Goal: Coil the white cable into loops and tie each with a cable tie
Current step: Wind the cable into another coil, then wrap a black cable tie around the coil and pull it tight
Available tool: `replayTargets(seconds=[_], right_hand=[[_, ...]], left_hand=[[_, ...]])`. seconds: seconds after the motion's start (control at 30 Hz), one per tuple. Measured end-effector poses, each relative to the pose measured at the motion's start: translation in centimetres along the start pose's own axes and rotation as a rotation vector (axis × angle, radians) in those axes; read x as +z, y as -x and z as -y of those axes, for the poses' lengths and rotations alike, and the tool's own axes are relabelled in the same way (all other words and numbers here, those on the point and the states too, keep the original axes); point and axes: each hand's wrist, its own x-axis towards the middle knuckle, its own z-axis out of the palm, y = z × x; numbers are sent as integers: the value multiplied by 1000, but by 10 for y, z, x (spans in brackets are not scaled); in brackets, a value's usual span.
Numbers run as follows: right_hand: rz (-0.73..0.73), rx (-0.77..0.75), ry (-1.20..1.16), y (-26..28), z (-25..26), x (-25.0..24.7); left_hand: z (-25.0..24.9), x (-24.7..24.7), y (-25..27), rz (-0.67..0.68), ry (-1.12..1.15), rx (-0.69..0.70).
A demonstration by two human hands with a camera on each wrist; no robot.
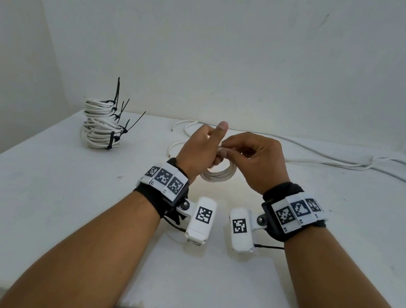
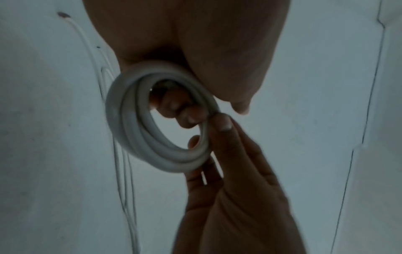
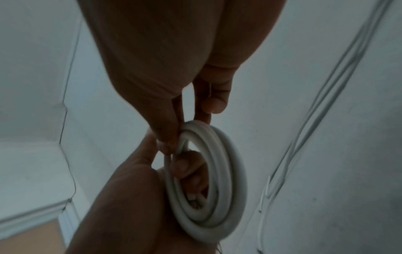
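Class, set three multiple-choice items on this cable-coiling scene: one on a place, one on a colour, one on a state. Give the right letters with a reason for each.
1. Where does the stack of tied coils stand on the table?
A. far left
B. far right
C. near edge, centre

2. What colour are the cable ties on that stack?
A. white
B. black
C. red

3. How is the coil in hand held?
A. lying loose on the table
B. by the left hand alone
C. by both hands, the right hand pinching its rim

Answers:
1 A, it sits left of both hands in the head view.
2 B, dark tails stick up from the white loops.
3 C, both wrist views show fingers of each hand on the loops.
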Motion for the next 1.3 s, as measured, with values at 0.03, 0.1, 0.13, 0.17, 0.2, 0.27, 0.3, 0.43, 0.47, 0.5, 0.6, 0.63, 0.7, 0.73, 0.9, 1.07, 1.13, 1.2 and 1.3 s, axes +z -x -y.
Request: replayTargets(seconds=[0.03, 0.1, 0.13, 0.17, 0.2, 0.27, 0.3, 0.43, 0.47, 0.5, 0.6, 0.63, 0.7, 0.73, 0.9, 1.07, 1.13, 1.2, 1.3], right_hand=[[-21, 57, -35, -1, 0, -1], [-56, 141, -62, -3, 1, -2], [-72, 168, -66, -4, 1, -2], [-90, 190, -77, -4, 1, -2], [-105, 208, -90, -4, 1, -2], [-101, 233, -104, -4, 3, 1], [-75, 250, -126, -4, 5, 3], [-5, 326, -272, -1, 13, 9], [-29, 328, -270, -1, 14, 7], [-62, 328, -257, 0, 14, 4], [-167, 355, -220, 4, 17, -12], [-201, 374, -229, 7, 17, -19], [-272, 414, -241, 13, 13, -31], [-303, 433, -236, 17, 11, -37], [-289, 553, -212, 38, 6, -66], [-146, 673, -20, 67, -1, -132], [-201, 680, 150, 79, -8, -170], [-184, 702, 502, 90, -15, -208], [-28, 813, 895, 106, -20, -254]], left_hand=[[-1, 0, 1, -5, 32, 4], [-2, 1, 2, -20, 115, 1], [-2, 1, 2, -32, 147, -8], [-3, 1, 2, -45, 171, -21], [-3, 0, 3, -52, 191, -35], [-4, 0, 4, -52, 227, -59], [-4, -1, 4, -49, 234, -64], [-4, -3, 3, -52, 169, -58], [-4, 0, 3, -41, 180, -60], [-4, 3, 3, -13, 208, -72], [-6, 15, 3, 147, 431, -213], [-9, 19, 3, 200, 520, -278], [-13, 30, 1, 251, 589, -350], [-14, 39, 2, 246, 582, -356], [-15, 92, 6, 83, 275, -258], [-15, 140, 15, 172, 192, -277], [-20, 157, 19, 184, 199, -296], [-24, 171, 23, 198, 194, -295], [-23, 184, 26, 212, 189, -268]])
